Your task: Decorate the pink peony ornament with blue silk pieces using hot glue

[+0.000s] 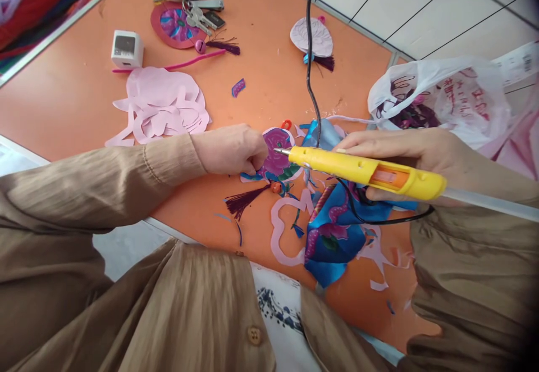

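Observation:
A yellow hot glue gun, with a clear glue stick out of its back end, is in my right hand; its handle is hidden below. The metal nozzle points left, over a small fabric piece with a purple flower and pink backing. My left hand is closed at the left edge of this piece, fingers curled down and partly hidden. A red loop sits at the piece's top. By its lower edge lie an orange bell and a dark purple tassel.
Blue patterned fabric and pink cutouts lie near me. A black cord hangs across the table. Farther off are pink paper shapes, a white cube, keys, a round tasselled piece and a plastic bag.

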The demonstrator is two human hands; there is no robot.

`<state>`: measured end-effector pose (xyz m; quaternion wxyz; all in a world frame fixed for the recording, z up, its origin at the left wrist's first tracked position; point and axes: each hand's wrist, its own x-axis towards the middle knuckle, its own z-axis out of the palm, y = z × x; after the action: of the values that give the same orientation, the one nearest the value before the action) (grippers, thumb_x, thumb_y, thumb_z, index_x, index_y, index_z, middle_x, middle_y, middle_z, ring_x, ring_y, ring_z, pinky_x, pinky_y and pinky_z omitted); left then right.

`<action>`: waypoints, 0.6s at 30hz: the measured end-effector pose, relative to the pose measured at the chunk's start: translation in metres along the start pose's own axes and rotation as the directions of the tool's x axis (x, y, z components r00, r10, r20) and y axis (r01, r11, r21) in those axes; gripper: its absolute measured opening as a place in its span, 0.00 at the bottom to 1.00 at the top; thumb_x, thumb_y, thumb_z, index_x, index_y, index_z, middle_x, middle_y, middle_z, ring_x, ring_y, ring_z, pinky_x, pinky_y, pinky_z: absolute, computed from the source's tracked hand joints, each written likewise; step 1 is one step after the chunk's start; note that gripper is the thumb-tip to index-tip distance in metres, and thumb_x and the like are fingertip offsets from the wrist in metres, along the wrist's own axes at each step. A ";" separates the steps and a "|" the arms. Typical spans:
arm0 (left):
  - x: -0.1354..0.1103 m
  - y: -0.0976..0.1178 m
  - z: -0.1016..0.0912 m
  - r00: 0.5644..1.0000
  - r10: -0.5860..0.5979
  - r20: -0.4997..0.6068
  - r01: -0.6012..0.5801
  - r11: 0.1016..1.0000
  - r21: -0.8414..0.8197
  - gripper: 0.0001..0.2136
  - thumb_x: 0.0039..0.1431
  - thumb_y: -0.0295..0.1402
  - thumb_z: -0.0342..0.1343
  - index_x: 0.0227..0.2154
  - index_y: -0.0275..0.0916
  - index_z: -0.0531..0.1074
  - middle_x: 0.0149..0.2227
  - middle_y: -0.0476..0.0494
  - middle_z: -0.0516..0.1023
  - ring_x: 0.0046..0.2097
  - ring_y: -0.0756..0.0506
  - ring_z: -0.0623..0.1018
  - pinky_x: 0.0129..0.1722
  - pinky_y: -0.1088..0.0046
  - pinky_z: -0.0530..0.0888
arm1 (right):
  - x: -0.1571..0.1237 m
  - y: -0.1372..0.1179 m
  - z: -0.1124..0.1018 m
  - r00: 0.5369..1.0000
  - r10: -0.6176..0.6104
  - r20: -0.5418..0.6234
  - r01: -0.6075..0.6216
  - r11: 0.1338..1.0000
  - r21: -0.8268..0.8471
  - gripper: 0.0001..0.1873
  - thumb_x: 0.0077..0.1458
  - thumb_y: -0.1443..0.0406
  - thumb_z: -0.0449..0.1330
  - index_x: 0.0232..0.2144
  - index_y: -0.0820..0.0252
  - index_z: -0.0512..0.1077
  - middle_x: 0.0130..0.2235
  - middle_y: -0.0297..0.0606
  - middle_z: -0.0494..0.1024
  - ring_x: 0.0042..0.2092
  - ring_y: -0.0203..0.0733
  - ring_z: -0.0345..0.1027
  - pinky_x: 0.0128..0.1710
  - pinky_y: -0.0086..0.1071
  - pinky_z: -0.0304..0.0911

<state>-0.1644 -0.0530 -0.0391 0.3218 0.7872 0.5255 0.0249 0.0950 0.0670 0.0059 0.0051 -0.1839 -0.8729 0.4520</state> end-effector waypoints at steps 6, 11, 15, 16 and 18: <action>0.004 0.000 0.005 0.998 -0.056 -0.030 0.057 0.998 0.026 0.05 0.55 0.26 0.58 0.24 0.38 0.74 0.27 0.53 0.74 0.31 0.51 0.71 0.32 0.76 0.63 | -0.002 -0.001 0.001 0.999 -0.016 0.042 0.018 0.998 -0.053 0.22 0.49 0.51 0.71 0.47 0.40 0.79 0.46 0.35 0.80 0.48 0.50 0.75 0.44 0.41 0.73; 0.002 0.005 0.008 0.992 -0.108 -0.070 0.113 0.992 0.063 0.04 0.54 0.27 0.59 0.25 0.37 0.71 0.27 0.52 0.71 0.31 0.51 0.70 0.31 0.75 0.60 | -0.001 0.003 0.001 0.999 -0.013 0.044 0.014 1.000 -0.016 0.23 0.48 0.52 0.72 0.47 0.42 0.79 0.47 0.36 0.80 0.50 0.51 0.74 0.46 0.41 0.73; 0.002 0.006 0.008 0.992 -0.111 -0.052 0.115 0.988 0.103 0.04 0.56 0.30 0.58 0.27 0.36 0.73 0.29 0.49 0.73 0.33 0.50 0.70 0.32 0.75 0.60 | 0.000 0.001 0.004 0.999 -0.023 0.041 0.022 1.000 0.013 0.20 0.49 0.53 0.71 0.47 0.41 0.79 0.47 0.34 0.80 0.49 0.48 0.75 0.45 0.39 0.73; 0.002 0.005 0.007 0.994 -0.101 -0.043 0.105 0.989 0.103 0.04 0.56 0.29 0.58 0.27 0.35 0.74 0.29 0.49 0.73 0.33 0.50 0.70 0.33 0.76 0.60 | 0.000 -0.001 0.005 0.999 -0.017 0.034 0.017 1.000 0.012 0.20 0.50 0.53 0.71 0.46 0.41 0.79 0.47 0.34 0.80 0.49 0.48 0.74 0.45 0.38 0.73; 0.003 0.004 0.005 0.997 -0.072 -0.023 0.074 0.993 0.094 0.03 0.56 0.26 0.57 0.28 0.35 0.74 0.29 0.50 0.74 0.33 0.51 0.70 0.34 0.77 0.61 | -0.001 -0.003 0.006 1.000 -0.009 0.022 0.008 1.000 0.009 0.20 0.50 0.53 0.71 0.46 0.41 0.79 0.46 0.34 0.80 0.50 0.47 0.74 0.46 0.38 0.73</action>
<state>-0.1581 -0.0541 -0.0416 0.2799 0.7814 0.5576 -0.0043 0.0936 0.0610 0.0049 -0.0020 -0.1751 -0.8715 0.4580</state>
